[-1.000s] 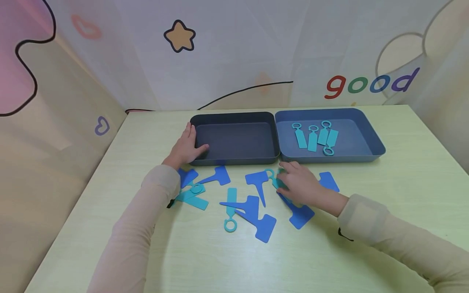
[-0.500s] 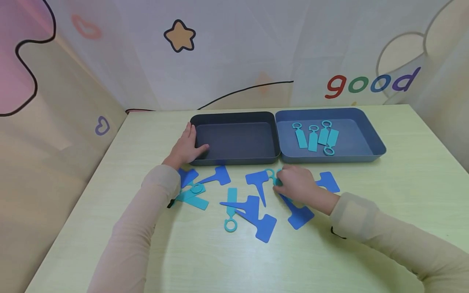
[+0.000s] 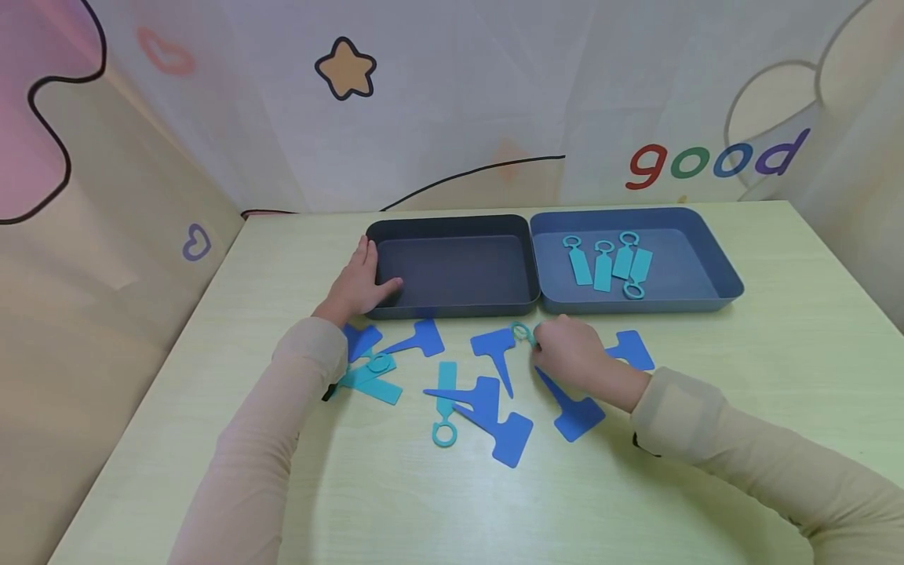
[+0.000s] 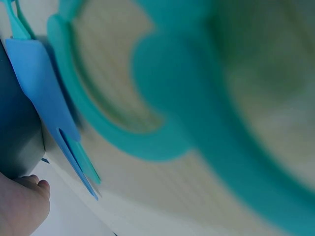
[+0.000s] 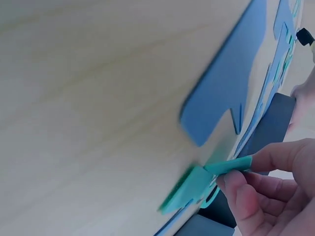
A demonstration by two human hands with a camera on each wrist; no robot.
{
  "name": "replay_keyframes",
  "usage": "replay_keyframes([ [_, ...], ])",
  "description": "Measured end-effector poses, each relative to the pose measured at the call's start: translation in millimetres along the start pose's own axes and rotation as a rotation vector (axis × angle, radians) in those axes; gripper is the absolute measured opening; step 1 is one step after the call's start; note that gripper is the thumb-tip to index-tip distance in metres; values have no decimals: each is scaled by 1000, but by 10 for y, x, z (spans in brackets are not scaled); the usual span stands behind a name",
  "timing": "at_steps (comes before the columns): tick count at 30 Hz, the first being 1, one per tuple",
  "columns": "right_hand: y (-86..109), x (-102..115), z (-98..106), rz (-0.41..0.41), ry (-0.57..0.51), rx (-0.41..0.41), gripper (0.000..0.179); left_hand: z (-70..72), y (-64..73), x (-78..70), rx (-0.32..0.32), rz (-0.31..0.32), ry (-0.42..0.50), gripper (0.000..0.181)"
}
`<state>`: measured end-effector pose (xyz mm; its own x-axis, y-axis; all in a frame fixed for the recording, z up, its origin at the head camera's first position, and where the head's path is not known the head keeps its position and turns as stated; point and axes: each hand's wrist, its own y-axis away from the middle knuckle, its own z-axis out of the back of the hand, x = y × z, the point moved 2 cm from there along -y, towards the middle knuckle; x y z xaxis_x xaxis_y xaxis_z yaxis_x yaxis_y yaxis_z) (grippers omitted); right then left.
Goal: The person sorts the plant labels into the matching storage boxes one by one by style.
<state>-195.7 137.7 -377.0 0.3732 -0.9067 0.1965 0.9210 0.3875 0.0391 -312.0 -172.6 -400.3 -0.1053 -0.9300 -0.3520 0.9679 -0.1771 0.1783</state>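
Observation:
My left hand [image 3: 356, 286] rests on the left end of the dark tray [image 3: 452, 311], fingers extended along its side and thumb over the inside. My right hand [image 3: 572, 351] pinches a teal ring-ended tag [image 5: 231, 165] between thumb and fingers, lifted at an angle in the right wrist view. Another teal piece [image 5: 189, 191] lies just beneath it. Beside that hand are a blue T-shaped plant label [image 3: 581, 418] and another blue label [image 3: 500, 344]. Close to the left wrist camera, a blurred teal ring [image 4: 108, 130] fills much of the view.
A blue-grey tray [image 3: 695, 267] adjoins the dark one on the right and holds several teal tags [image 3: 603, 271]. More blue labels [image 3: 512, 439] and teal tags [image 3: 446, 377] lie scattered and overlapping on the pale table [image 3: 395, 502]. A printed curtain [image 3: 452, 102] hangs behind.
My right hand's spread fingers have closed around a teal tag, and the hand has drawn slightly left. The tag's ring has shifted a little. The left hand has stayed on the dark tray.

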Motion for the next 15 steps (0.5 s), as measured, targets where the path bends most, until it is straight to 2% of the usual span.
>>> replay_keyframes([
  [5,-24,-38,47,-43,-21,-17,26,5,11,1,-2,0,3,93],
  [11,-36,-92,170,-51,-58,-47,43,5,4,-2,-5,2,2,93],
  [15,-90,-170,294,-59,-120,-22,44,3,4,-7,-2,9,2,93],
])
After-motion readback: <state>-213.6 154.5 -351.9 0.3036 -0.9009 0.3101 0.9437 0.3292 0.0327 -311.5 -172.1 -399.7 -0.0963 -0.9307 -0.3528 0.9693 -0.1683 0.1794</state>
